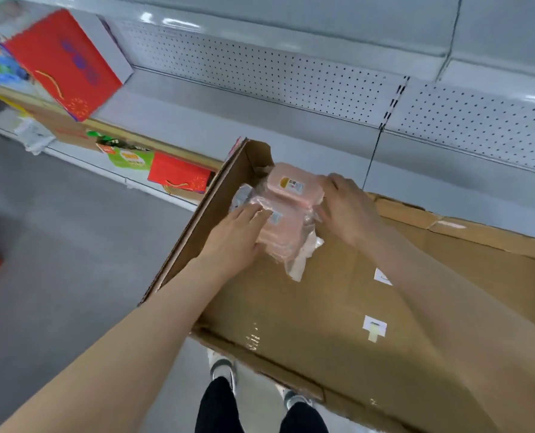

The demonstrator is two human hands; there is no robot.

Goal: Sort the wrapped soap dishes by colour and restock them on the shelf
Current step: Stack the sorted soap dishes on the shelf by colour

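Note:
A stack of pink soap dishes (pixel 288 207) in clear plastic wrap sits at the open end of a large cardboard box (pixel 307 307). My left hand (pixel 235 235) presses against the stack's left side, fingers over the lower dishes. My right hand (pixel 347 207) grips the right side, by the top dish with its yellow and white label. Loose wrap hangs below the stack. More wrapped items show dimly inside the box behind the stack. The grey shelf (pixel 260 120) with a pegboard back runs beyond the box.
A red gift bag (pixel 63 60) stands on the shelf at the left. Lower down lie another red bag (pixel 178 176) and a green packet (pixel 129 157). Grey floor (pixel 57 245) spreads to the left. My feet (pixel 222 370) stand beside the box's near edge.

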